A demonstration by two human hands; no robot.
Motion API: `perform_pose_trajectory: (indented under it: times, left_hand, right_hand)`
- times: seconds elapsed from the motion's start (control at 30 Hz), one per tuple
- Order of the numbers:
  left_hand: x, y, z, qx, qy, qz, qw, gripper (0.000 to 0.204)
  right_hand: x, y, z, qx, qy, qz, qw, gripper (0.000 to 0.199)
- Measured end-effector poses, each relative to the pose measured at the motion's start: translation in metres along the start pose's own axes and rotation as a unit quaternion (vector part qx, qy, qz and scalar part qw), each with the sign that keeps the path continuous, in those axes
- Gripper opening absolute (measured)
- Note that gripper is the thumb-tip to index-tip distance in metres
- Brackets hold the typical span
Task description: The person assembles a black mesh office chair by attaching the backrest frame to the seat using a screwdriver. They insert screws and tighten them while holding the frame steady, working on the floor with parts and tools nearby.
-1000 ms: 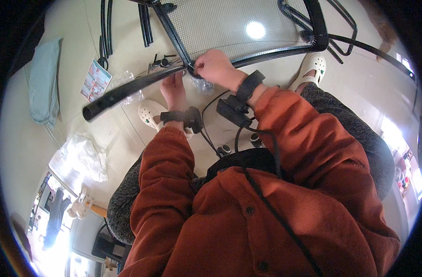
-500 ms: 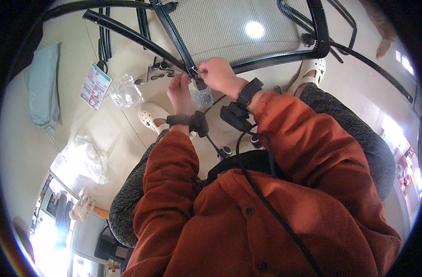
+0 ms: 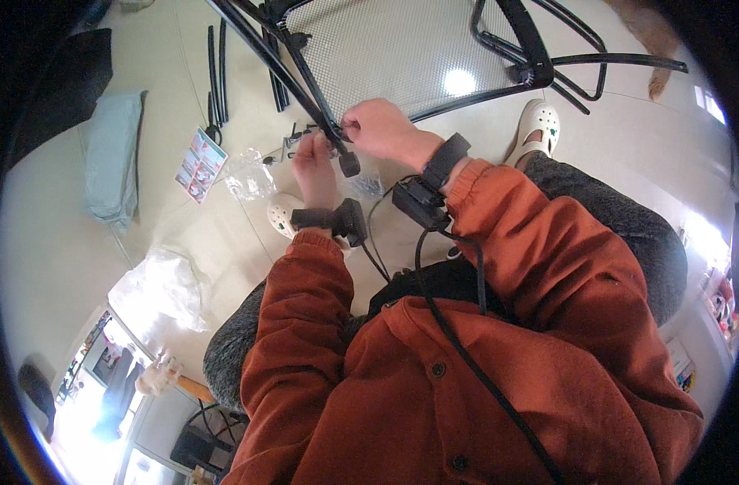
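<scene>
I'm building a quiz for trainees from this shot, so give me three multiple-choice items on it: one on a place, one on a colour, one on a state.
1. Where does the leaflet lie?
A. on the floor, left of the hands
B. on the lap
C. on the mesh panel

2. What colour are the sleeves?
A. blue
B. rust orange
C. white

3. What is the right hand doing?
A. hanging free
B. resting on a knee
C. gripping the black tube

Answers:
1 A, it lies on the pale floor beside a clear bag.
2 B, both arms show that colour.
3 C, its fingers close on the tube near its end, with the left hand just below.
</scene>
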State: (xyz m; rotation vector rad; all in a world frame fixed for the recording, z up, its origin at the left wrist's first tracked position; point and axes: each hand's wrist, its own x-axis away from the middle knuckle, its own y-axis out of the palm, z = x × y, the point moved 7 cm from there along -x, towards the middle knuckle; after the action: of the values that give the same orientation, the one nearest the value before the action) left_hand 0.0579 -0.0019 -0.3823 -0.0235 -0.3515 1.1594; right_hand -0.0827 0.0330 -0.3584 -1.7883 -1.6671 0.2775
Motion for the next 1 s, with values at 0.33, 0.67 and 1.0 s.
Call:
perform_pose_trajectory:
  times: [0.33,0.67,1.0]
  left_hand:
    - [0.012,-0.018,0.144,-0.206,0.137,-0.035,0.968,0.02]
    - [0.062,-0.007,0.224,-0.393,0.203,-0.101,0.891,0.024]
    - [0.102,0.035,0.26,-0.431,0.263,-0.132,0.853,0.016]
  right_hand:
    - [0.023,-0.078,-0.065,-0.134,-0.073,0.026,0.988,0.021]
    - [0.085,-0.11,-0.091,-0.258,-0.064,0.008,0.964,0.023]
    - [0.133,-0.131,-0.065,-0.319,-0.067,0.032,0.945,0.022]
